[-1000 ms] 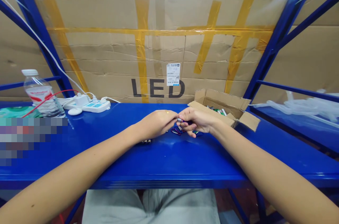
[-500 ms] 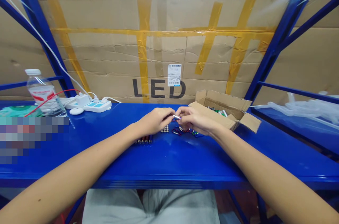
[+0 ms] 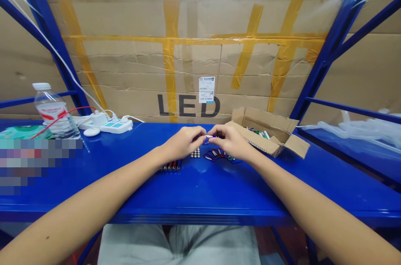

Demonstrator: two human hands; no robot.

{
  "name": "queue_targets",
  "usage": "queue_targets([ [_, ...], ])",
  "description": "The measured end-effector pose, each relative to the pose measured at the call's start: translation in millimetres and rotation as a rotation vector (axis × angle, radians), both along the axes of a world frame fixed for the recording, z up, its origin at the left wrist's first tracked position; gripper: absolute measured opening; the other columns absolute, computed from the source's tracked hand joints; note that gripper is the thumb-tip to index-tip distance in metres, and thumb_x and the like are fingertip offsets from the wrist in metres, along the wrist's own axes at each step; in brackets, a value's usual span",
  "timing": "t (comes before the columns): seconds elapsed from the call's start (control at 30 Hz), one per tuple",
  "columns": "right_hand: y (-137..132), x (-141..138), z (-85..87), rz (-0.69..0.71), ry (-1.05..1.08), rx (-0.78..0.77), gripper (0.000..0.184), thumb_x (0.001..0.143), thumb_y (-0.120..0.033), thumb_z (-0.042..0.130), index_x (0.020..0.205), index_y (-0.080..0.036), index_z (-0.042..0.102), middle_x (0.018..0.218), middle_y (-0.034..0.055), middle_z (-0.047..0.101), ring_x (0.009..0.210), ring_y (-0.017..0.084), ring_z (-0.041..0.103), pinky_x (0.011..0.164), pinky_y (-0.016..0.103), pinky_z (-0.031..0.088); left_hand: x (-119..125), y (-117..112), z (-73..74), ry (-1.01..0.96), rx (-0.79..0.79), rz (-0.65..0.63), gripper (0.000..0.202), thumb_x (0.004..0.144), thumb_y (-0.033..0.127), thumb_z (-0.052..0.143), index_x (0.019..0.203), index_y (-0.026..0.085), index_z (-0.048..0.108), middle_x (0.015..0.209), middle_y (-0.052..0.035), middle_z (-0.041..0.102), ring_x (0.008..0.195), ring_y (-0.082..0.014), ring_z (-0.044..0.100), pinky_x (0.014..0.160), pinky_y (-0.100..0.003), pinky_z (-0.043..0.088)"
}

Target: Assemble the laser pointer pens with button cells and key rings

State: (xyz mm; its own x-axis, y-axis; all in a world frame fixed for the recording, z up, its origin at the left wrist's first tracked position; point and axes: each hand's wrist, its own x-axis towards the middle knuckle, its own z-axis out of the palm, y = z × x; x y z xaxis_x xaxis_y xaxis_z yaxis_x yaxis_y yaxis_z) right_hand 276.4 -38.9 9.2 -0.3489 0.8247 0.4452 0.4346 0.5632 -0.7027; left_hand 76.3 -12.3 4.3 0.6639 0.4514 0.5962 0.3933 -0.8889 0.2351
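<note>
Above the blue table, my left hand (image 3: 184, 142) and my right hand (image 3: 230, 140) meet with fingertips pinched. Between them runs a small purple-and-silver metal tube (image 3: 212, 136); my right fingers grip its purple part, my left fingers close at its silver end. Just below lie small silver button-shaped pieces (image 3: 195, 153) in neat rows. Under my right hand a line of coloured carabiners (image 3: 214, 154) is spread out, red, blue and green among them. Near my left wrist sits a row of dark metallic tubes (image 3: 171, 167), partly hidden by my forearm.
An open cardboard box (image 3: 266, 142) with small coloured tubes inside stands at right. On the left are a water bottle (image 3: 54, 114), a white power strip (image 3: 112, 125) with cables, and a green packet (image 3: 25, 132). A large carton (image 3: 138, 69) walls off the back, between blue posts.
My right fingers have straightened along the tube, and its purple length now shows. My left hand stays pinched in nearly the same place. The view has shifted slightly.
</note>
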Motion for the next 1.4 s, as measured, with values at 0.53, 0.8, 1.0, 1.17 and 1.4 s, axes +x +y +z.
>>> queue_targets([
  [0.53,-2.0,-0.1,0.5,-0.026,-0.21,0.122,0.017,0.087,-0.019,0.05,0.079,-0.017,0.065,0.068,0.0019,0.064,0.067,0.016,0.057,0.065,0.027,0.041,1.2,-1.7,-1.2,0.028,0.034,-0.001,0.013,0.093,0.024,0.048,0.091,0.017,0.058,0.081,-0.0025,0.066,0.071,-0.0133,0.058,0.066,-0.026,0.044],
  [0.8,0.4,1.3,3.8,0.028,-0.194,0.047,0.019,0.086,-0.02,0.051,0.075,-0.016,0.065,0.065,0.0008,0.062,0.062,0.014,0.054,0.061,0.025,0.039,1.7,-1.8,-0.2,0.03,-0.025,0.019,0.008,0.091,0.021,0.051,0.09,0.017,0.057,0.076,-0.0004,0.063,0.067,-0.0124,0.056,0.062,-0.024,0.041],
  [1.0,2.9,3.9,2.3,0.053,-0.188,0.001,0.019,0.085,-0.023,0.052,0.07,-0.016,0.063,0.06,0.0,0.059,0.057,0.014,0.052,0.057,0.025,0.038,2.7,-1.7,-2.5,0.066,0.006,0.031,0.012,0.093,0.025,0.05,0.091,0.017,0.059,0.074,-0.0007,0.063,0.065,-0.0129,0.056,0.061,-0.025,0.041],
  [1.17,4.7,5.3,-0.7,0.088,-0.17,-0.07,0.027,0.087,-0.029,0.048,0.065,-0.017,0.058,0.057,0.0001,0.057,0.051,0.013,0.048,0.052,0.025,0.037,3.2,-2.7,-3.5,0.067,0.033,0.024,0.012,0.093,0.025,0.05,0.093,0.017,0.059,0.077,-0.0012,0.065,0.068,-0.0131,0.059,0.064,-0.024,0.043],
  [1.4,4.9,5.8,-1.3,0.087,-0.161,-0.13,0.029,0.088,-0.032,0.046,0.065,-0.016,0.055,0.054,-0.0009,0.053,0.048,0.01,0.044,0.049,0.023,0.035,2.8,-2.0,-3.2,0.102,0.119,0.017,0.013,0.094,0.022,0.048,0.095,0.017,0.06,0.086,-0.0037,0.069,0.075,-0.015,0.064,0.07,-0.025,0.047],
])
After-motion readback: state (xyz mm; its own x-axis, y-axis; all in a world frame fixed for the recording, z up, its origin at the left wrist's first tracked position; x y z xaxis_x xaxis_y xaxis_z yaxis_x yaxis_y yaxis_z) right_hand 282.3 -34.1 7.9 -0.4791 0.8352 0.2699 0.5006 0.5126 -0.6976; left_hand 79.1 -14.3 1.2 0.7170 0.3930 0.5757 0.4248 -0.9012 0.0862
